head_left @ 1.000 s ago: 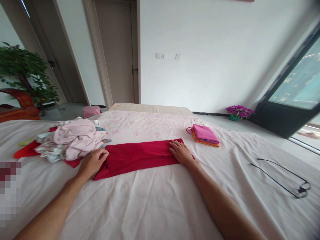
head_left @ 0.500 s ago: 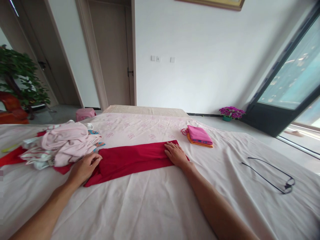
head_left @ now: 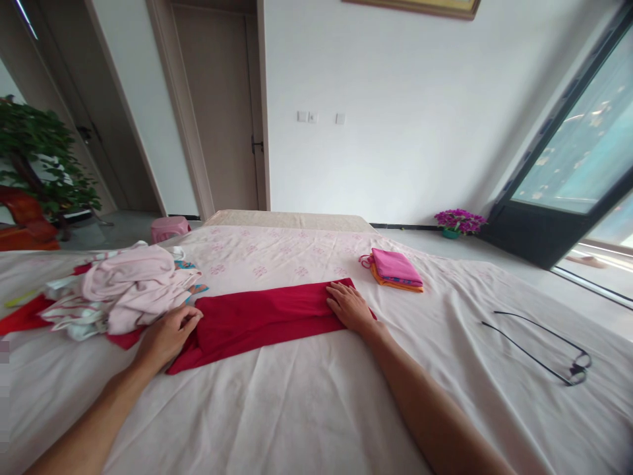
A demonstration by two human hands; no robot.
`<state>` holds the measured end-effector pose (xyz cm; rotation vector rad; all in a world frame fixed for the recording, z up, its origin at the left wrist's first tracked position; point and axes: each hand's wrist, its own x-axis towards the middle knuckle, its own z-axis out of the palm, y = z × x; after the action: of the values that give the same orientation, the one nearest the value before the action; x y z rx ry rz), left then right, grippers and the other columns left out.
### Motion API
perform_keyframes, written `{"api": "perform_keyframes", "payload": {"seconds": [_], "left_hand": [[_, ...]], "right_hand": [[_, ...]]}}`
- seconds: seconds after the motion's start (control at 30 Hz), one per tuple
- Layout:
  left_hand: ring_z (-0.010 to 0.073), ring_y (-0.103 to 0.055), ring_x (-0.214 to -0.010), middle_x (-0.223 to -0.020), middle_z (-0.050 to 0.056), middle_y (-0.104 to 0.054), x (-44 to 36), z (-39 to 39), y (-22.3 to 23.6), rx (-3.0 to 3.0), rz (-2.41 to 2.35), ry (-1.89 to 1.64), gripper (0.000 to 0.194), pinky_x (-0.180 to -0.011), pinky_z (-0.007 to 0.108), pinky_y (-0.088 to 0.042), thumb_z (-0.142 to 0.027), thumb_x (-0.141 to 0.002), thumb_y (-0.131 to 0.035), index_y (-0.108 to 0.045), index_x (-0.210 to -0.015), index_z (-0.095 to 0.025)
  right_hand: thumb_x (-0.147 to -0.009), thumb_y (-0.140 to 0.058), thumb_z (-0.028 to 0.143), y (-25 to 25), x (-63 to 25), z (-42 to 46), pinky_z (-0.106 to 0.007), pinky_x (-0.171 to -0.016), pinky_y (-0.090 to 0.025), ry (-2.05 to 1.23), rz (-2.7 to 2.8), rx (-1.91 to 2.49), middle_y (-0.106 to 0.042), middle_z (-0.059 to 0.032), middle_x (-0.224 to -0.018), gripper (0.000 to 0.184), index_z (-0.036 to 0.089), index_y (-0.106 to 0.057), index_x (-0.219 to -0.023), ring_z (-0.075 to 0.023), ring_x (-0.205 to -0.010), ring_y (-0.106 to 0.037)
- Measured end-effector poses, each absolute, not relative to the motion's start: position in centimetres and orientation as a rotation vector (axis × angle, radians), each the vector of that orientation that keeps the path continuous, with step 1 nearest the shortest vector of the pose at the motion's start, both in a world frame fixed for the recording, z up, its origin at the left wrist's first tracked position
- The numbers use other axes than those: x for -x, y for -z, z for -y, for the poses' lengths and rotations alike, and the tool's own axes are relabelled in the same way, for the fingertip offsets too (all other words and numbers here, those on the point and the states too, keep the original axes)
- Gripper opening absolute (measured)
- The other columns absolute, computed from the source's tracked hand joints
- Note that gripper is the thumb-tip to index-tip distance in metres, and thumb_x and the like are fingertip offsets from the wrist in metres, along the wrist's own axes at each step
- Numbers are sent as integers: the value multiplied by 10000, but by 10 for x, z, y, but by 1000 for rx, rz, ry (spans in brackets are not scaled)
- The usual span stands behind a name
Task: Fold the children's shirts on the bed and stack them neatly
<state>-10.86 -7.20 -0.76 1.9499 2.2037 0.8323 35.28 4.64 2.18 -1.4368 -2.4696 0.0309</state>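
A dark red garment [head_left: 267,319], folded into a long strip, lies across the bed in front of me. My left hand [head_left: 171,333] is closed at its left end, thumb and fingers pinching the cloth there. My right hand [head_left: 350,306] rests flat on the opposite end with its fingers stretched out. Just beyond my left hand is a loose heap of clothes [head_left: 143,277], mostly pale pink and white with bits of red and blue. Past my right hand sits a small stack of folded clothes [head_left: 396,267], pink on top and orange beneath.
Black-framed glasses [head_left: 548,349] lie on the bedsheet [head_left: 306,409] at the right. Behind the bed stand a pink stool [head_left: 171,228] and a pot of purple flowers [head_left: 459,222]. A leafy plant [head_left: 42,148] is at the far left.
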Motion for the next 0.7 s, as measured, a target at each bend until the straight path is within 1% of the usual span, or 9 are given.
{"api": "perform_keyframes", "payload": {"seconds": [0.27,0.43,0.5,0.57,0.6,0.7], "left_hand": [[199,-680,-873,-951,2,-753,107,74,1,-1815,-2200,-924,278,-787,265,-489,-463,-845,-476,-665,-898,-267],[212,-687,-818,-896,9,-758,109,73,0,-1720,-2195,-1001,302,-739,285,-517,-465,-810,-499,-692,-897,-250],[215,-686,-808,-886,13,-757,109,73,0,-1705,-2177,-1009,301,-736,293,-523,-456,-800,-507,-697,-896,-243],[217,-687,-800,-889,20,-756,109,73,1,-1686,-2155,-1032,295,-737,301,-529,-446,-788,-518,-696,-897,-238],[216,-688,-797,-892,24,-755,110,73,1,-1670,-2142,-1055,296,-740,305,-532,-442,-783,-523,-694,-905,-233],[213,-694,-810,-911,41,-750,112,75,4,-1608,-2079,-1164,329,-757,307,-534,-451,-777,-542,-669,-963,-212]], "right_hand": [[-1007,-337,443,-20,-350,-48,-403,-1176,-240,-5,2477,1455,-472,-47,-1494,496,237,-507,-1424,-222,-1396,-385],[-1010,-320,429,-15,-348,-50,-411,-1172,-237,49,2486,1459,-466,-59,-1497,498,231,-498,-1430,-235,-1392,-386],[-1013,-307,407,-16,-346,-50,-410,-1161,-252,84,2505,1469,-462,-68,-1497,493,225,-497,-1429,-240,-1385,-393],[-1010,-312,367,-23,-343,-49,-407,-1130,-294,117,2561,1480,-474,-88,-1484,481,208,-502,-1422,-250,-1359,-424],[-1003,-326,338,-29,-340,-48,-412,-1109,-315,137,2596,1492,-503,-105,-1455,467,194,-525,-1400,-263,-1328,-458],[-951,-386,213,-52,-321,-39,-431,-1040,-359,188,2667,1517,-627,-149,-1277,391,167,-648,-1239,-298,-1181,-567]]}}
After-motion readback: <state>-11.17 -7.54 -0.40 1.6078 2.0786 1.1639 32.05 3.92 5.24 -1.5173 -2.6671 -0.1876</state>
